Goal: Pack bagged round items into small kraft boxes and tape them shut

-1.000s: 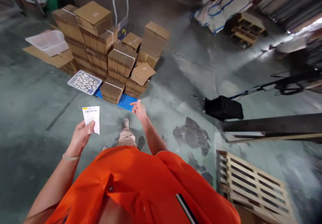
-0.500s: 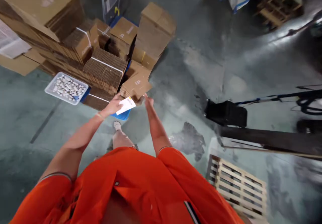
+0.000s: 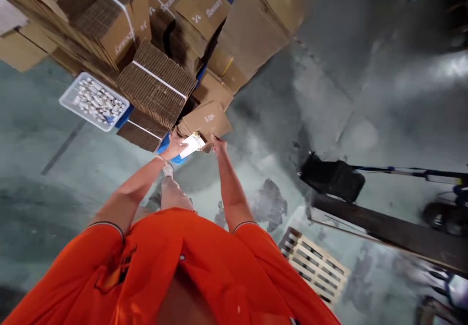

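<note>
My left hand (image 3: pixel 175 145) is up against a small bundle of flat brown cardboard (image 3: pixel 206 120) and pinches a white barcode label (image 3: pixel 192 145). The label's printing is blurred and unreadable. Just to the right, my right hand (image 3: pixel 219 145) has its fingers at the lower edge of that same bundle. I cannot tell whether those fingers grip the cardboard. Behind the bundle rise strapped stacks of corrugated flat boxes (image 3: pixel 157 84), and their lower parts are partly hidden.
A white plastic tray (image 3: pixel 94 102) of small pale items sits left of the stacks, and a blue mat (image 3: pixel 178 158) shows beneath them. On the grey-green floor to the right lie a black bag (image 3: pixel 332 180), a dark beam (image 3: pixel 387 232) and a wooden pallet (image 3: pixel 314 266).
My left hand has carried the label from low left up to the cardboard bundle. My right hand has reached the bundle's edge. The view has tilted and moved closer to the stacks.
</note>
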Tool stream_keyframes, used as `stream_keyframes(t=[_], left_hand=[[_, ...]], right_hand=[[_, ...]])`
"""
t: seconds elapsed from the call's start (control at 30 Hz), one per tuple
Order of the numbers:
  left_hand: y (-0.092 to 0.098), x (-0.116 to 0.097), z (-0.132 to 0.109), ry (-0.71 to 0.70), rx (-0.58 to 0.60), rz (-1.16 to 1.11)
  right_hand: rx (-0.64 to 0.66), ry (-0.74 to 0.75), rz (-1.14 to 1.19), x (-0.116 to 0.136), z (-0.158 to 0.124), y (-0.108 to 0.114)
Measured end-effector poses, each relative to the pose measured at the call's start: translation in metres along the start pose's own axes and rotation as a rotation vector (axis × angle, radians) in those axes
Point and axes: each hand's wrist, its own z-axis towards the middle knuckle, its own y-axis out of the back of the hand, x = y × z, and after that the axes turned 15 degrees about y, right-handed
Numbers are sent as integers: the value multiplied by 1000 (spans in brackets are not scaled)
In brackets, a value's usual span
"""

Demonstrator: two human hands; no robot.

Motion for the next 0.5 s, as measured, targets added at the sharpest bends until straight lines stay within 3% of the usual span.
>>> stream_keyframes(t=[0.33, 0.5], left_hand=[[-23, -4, -6, 17, 11, 19], [-29, -12, -13, -41, 45, -50]], right_hand=[[26, -94, 44, -4, 8, 6], [84, -79, 49, -3, 10, 15]])
